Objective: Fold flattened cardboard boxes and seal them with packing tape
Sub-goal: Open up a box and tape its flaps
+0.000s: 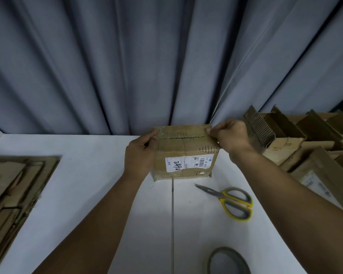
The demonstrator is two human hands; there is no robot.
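Note:
A small brown cardboard box point(183, 153) with a white shipping label stands folded up at the far middle of the white table point(87, 194). Its top flaps are closed, with clear tape along the seam. My left hand point(142, 153) grips the box's left side, thumb on the top left corner. My right hand point(231, 136) pinches the top right corner. A roll of packing tape point(229, 261) lies at the near edge, right of centre.
Yellow-handled scissors point(231, 198) lie shut just in front of the box. A stack of flattened cardboard point(14, 188) sits on the left. Several assembled and open boxes point(297, 139) crowd the right side. Grey curtains point(166, 56) hang right behind the table.

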